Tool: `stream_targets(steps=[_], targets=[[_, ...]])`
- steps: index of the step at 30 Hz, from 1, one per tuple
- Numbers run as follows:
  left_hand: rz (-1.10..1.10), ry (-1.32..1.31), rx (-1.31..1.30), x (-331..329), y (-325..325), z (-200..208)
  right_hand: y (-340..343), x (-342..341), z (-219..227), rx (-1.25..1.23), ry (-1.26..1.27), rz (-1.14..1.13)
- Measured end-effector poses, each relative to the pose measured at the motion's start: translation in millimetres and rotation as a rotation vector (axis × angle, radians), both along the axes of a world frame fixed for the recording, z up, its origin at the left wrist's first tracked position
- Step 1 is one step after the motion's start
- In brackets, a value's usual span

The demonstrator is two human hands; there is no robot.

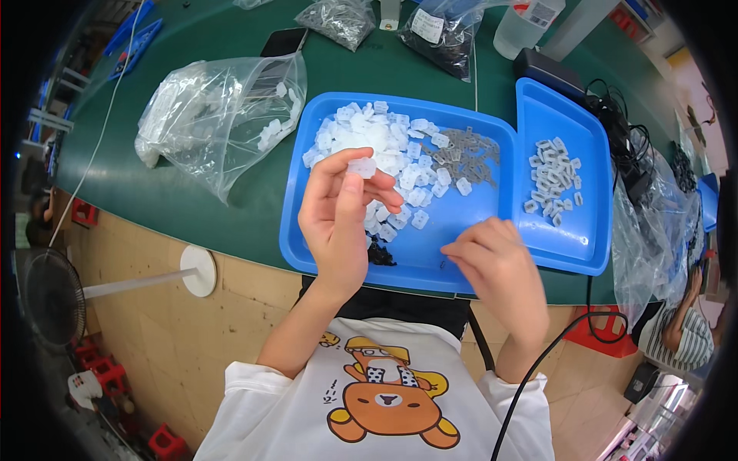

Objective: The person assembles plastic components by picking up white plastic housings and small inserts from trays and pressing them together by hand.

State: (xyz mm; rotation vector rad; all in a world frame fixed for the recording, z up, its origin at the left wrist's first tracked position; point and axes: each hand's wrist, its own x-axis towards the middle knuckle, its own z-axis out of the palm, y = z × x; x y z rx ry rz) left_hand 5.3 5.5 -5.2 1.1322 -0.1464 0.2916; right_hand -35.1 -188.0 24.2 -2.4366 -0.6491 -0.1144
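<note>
My left hand [338,215] is raised over the large blue tray [307,238] and pinches a small translucent white plastic part [361,167] between thumb and fingertips. A heap of the same white parts [369,138] lies in the tray's far half, beside several small grey metal pieces [465,154]. A little pile of black bits [380,253] sits near the tray's front. My right hand [496,265] hovers over the tray's front right corner with fingers curled together; whether it holds anything is hidden. A smaller blue tray [588,230] to the right holds several finished white parts [553,180].
A clear plastic bag of white parts [215,115] lies left of the trays on the green table [231,223]. Bags of dark pieces [446,31], a phone [283,42], a black box with cables [550,69] and a bottle [526,23] stand at the back. A fan [50,296] stands on the floor at left.
</note>
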Motion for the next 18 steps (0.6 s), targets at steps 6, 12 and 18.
stream_targets(steps=[6,12,18], targets=[[-0.18,0.091,0.0,-2.9,1.4,4.0,-3.6,4.3,12.6,-0.157,0.066,0.074],[-0.293,0.239,0.088,0.5,-4.9,5.9,-1.8,7.5,2.5,-0.209,0.133,0.164],[-0.363,0.231,0.168,-0.2,-6.2,3.5,0.3,5.4,5.8,0.342,0.34,-0.071]])
